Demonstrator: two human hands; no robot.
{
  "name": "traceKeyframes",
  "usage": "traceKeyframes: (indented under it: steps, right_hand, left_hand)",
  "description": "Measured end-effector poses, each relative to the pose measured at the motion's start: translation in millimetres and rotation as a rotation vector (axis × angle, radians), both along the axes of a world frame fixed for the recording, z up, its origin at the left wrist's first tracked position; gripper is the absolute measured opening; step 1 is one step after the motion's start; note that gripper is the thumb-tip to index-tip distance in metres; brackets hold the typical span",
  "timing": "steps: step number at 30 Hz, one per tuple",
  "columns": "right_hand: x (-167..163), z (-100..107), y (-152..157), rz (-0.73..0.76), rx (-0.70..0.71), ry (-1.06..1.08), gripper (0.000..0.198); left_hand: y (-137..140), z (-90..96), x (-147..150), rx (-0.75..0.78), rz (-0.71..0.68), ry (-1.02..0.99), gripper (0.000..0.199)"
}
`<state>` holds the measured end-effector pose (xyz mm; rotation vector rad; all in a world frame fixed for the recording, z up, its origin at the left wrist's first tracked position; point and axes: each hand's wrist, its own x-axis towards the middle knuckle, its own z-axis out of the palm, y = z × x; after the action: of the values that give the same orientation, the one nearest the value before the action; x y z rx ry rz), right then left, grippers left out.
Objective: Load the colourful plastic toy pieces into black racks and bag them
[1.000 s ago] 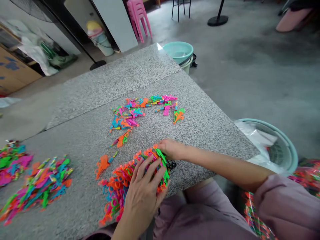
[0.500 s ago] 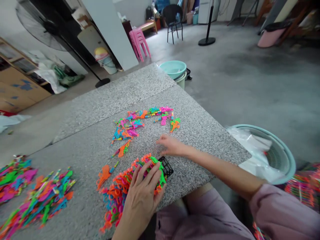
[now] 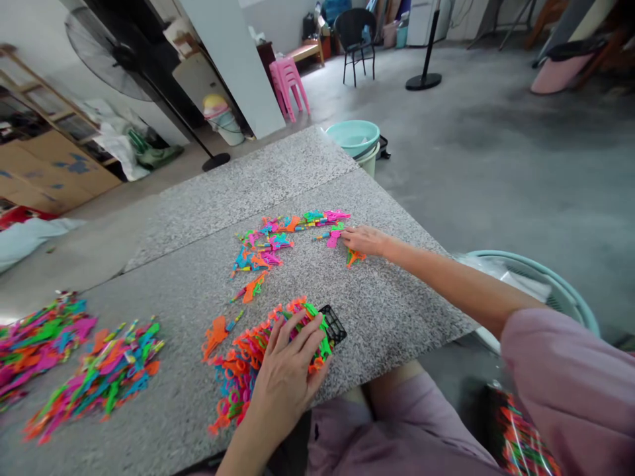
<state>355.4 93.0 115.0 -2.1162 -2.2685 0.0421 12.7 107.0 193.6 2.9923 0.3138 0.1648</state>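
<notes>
My left hand (image 3: pixel 288 363) lies over a tight row of bright plastic toy guns (image 3: pixel 238 380) near the table's front edge. Its fingers curve across the top at the right end, with the thumb on the near side. A black grid rack (image 3: pixel 334 324) sticks out past that end. Further off, my right hand (image 3: pixel 368 239) has its fingers closed at the right end of a pink and green toy gun (image 3: pixel 334 237); the fingertips are partly hidden. Just below that hand lies an orange and green toy gun (image 3: pixel 355 258).
More toy guns (image 3: pixel 258 254) form a curved line on the speckled stone table (image 3: pixel 397 297). Two loose heaps (image 3: pixel 104 367) lie at the left. A turquoise basin (image 3: pixel 352 135) stands beyond the table, and a basket (image 3: pixel 565 277) with plastic bags sits at the right.
My right hand has moved away from the rack, forward and right, to the pink and green toy gun. My left hand stays on the row. The whole view has shifted slightly.
</notes>
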Motion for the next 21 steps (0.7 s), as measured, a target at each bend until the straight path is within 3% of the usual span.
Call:
traceKeyframes:
  steps: [2, 4, 6, 8, 9, 11, 15, 21]
  right_hand:
    - [2, 2, -11, -0.028, 0.034, 0.074, 0.024]
    - [-10, 0, -34, -0.147, 0.102, 0.176, 0.019]
    - [-39, -5, -61, -0.359, 0.129, 0.392, 0.014]
    - [-83, -15, -87, -0.546, 0.069, 0.743, 0.016]
    - [-107, -21, -96, -0.503, 0.017, 0.941, 0.018]
    - [-150, -31, -107, -0.432, 0.047, 1.186, 0.016]
    - [-191, -34, -104, -0.492, 0.096, 1.09, 0.014]
    - [-185, -10, -91, -0.447, -0.057, 0.805, 0.016]
  left_hand:
    - [-1, 1.3, 0, -0.015, 0.004, 0.015, 0.025]
    - [-2, 2.1, 1, -0.028, 0.002, 0.021, 0.026]
    - [-2, 2.4, 2, -0.038, 0.007, 0.022, 0.028]
    - [-2, 2.6, 3, -0.046, 0.012, 0.024, 0.029]
    - [-2, 2.6, 3, -0.048, 0.014, 0.022, 0.028]
    - [-2, 2.7, 4, -0.051, 0.009, 0.016, 0.028]
    - [-2, 1.6, 3, -0.042, -0.01, 0.001, 0.028]
    - [-2, -0.8, 2, -0.047, 0.004, 0.021, 0.032]
